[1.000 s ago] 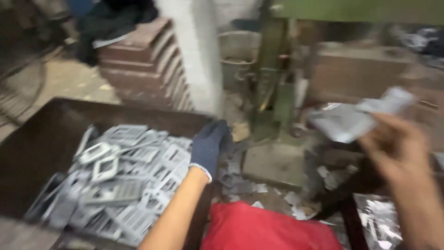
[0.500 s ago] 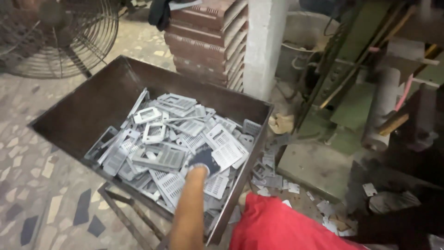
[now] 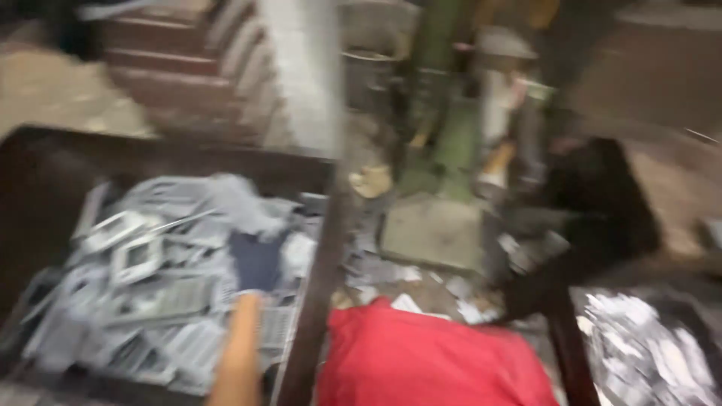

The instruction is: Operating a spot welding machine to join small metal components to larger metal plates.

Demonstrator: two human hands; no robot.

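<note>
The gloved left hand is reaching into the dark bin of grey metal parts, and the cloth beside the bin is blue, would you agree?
Not quite: the cloth beside the bin is red, not blue, as the head view shows. The rest holds: the left hand, in a dark glove, reaches into the dark bin among the grey metal parts.

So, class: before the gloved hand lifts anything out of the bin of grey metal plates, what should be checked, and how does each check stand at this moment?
1. Left hand, in a dark glove, over the grey metal plates: ok.
2. Firm grasp on a plate: cannot tell, the picture is blurred.
3. Right hand in sight: not ok, it is out of view.
4. Plates sitting inside the dark bin: ok, heaped within its walls.
5. Floor beside the bin free of scraps: not ok, metal offcuts lie scattered there.
6. Red cloth away from the heap: ok, it lies outside the bin wall.
</note>
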